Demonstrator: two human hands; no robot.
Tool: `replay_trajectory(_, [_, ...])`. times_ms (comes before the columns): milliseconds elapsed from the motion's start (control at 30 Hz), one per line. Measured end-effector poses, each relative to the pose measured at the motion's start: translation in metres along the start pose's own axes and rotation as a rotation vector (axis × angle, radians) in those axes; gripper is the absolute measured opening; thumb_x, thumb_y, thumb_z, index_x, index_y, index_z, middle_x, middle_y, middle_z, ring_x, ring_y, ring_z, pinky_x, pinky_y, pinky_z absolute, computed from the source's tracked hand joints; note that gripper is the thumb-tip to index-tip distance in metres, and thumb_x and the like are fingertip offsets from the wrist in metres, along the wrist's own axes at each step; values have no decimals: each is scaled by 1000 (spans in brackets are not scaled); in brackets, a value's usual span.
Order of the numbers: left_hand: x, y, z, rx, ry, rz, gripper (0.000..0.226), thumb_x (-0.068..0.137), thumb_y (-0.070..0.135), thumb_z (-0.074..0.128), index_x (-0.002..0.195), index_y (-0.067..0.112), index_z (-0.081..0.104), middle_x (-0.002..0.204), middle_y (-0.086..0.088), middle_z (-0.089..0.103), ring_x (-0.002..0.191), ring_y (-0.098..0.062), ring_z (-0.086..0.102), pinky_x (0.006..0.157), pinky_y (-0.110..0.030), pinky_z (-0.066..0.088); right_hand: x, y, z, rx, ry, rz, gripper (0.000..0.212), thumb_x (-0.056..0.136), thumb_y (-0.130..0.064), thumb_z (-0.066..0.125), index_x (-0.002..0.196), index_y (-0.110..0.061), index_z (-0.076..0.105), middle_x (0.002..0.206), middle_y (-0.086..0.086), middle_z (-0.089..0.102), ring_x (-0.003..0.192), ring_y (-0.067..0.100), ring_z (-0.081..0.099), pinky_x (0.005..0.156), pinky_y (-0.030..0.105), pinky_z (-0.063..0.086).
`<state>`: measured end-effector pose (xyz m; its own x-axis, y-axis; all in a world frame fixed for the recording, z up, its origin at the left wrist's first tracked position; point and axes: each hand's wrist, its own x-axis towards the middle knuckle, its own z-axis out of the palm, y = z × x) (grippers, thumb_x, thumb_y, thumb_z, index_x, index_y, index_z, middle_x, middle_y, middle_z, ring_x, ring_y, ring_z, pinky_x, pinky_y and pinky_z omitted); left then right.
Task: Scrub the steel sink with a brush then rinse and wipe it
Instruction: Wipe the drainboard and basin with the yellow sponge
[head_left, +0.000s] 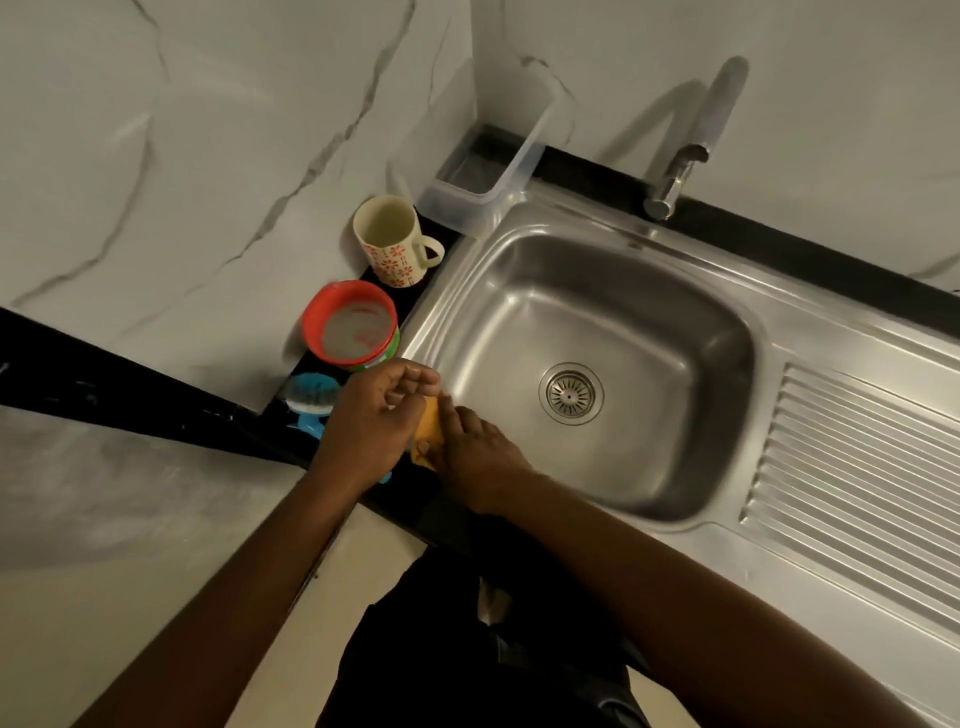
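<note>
The steel sink (597, 291) fills the middle, with a round drain (571, 393) in its basin. A yellow cloth (429, 422) lies on the sink's near-left rim. My right hand (480, 460) presses down on it with its fingers flat. My left hand (376, 415) hovers just left of the cloth with its fingers curled loosely, and I cannot see it holding anything. A blue scrub brush (310, 397) lies on the black counter left of my left hand, partly hidden by it.
A red-rimmed tub of cleaning paste (353, 325) and a flowered mug (392, 241) stand on the black ledge left of the sink. A clear plastic box (488, 161) sits in the corner. The tap (691, 145) rises behind the basin. The ribbed drainboard (852, 483) lies to the right.
</note>
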<state>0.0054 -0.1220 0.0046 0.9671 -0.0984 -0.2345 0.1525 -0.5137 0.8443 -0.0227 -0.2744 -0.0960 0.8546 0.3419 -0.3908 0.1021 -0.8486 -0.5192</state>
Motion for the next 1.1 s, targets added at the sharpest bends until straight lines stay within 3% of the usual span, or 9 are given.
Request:
replay_trajectory(100, [12,-3,-16,-2,9,-6,26,97,4,62,108,25,74,102,11,76,102,-8,72,78,-19,60,30,-28,-1,7,17,105,80,109,-48,34,162,0,-3,160,27,29,131,44,49,109,52,42])
replay_trajectory(200, [20,-6,-24,13,10,-12,25,98,6,62,109,25,74,105,10,76,101,-6,72,82,-20,59,52,-39,2,36,58,270,82,108,-40,41,160,5,-4,148,27,45,118,42,60,96,49,50])
replay_trajectory(333, [29,-7,-33,1,25,-20,19,99,11,66,111,24,74,105,9,77,100,-5,72,81,-18,59,68,-37,-2,86,149,318,64,108,-45,41,151,-1,26,119,14,68,97,35,69,78,43,55])
replay_trajectory(433, [30,-6,-35,-3,11,-23,18,100,12,66,112,22,74,103,9,78,100,-6,73,86,-24,58,77,-27,-16,105,181,274,50,108,-42,40,141,-4,41,116,15,68,99,38,68,77,42,52])
replay_trajectory(567, [27,-7,-39,-28,8,-29,20,100,11,64,109,26,74,103,8,77,87,-5,70,72,-19,51,87,-1,-38,313,246,353,27,105,-36,53,105,-10,60,94,10,69,85,31,69,69,35,48])
replay_trajectory(633, [25,-8,-41,-38,17,-26,23,99,8,63,109,25,74,103,8,77,94,-6,72,77,-24,55,81,15,-54,484,290,410,28,106,-39,50,96,-15,58,88,4,70,79,26,69,69,34,50])
replay_trajectory(767, [21,-11,-43,-66,25,-15,22,99,8,63,108,24,74,102,9,77,100,-7,72,91,-32,59,48,31,-59,270,324,139,34,102,-54,51,111,-22,60,95,1,70,81,25,66,69,36,52])
replay_trajectory(900, [20,-15,-41,-81,19,-7,19,99,10,65,108,23,75,102,7,77,102,-9,73,94,-37,60,28,25,-30,18,347,-283,52,99,-44,57,148,-26,53,146,-1,58,132,23,54,106,46,47])
replay_trajectory(1100, [28,-14,-36,-32,1,-7,24,98,5,64,112,23,73,104,9,77,102,-4,72,89,-27,59,47,10,-6,-125,215,-652,42,103,-26,57,145,-24,60,151,-1,56,143,28,44,111,51,41])
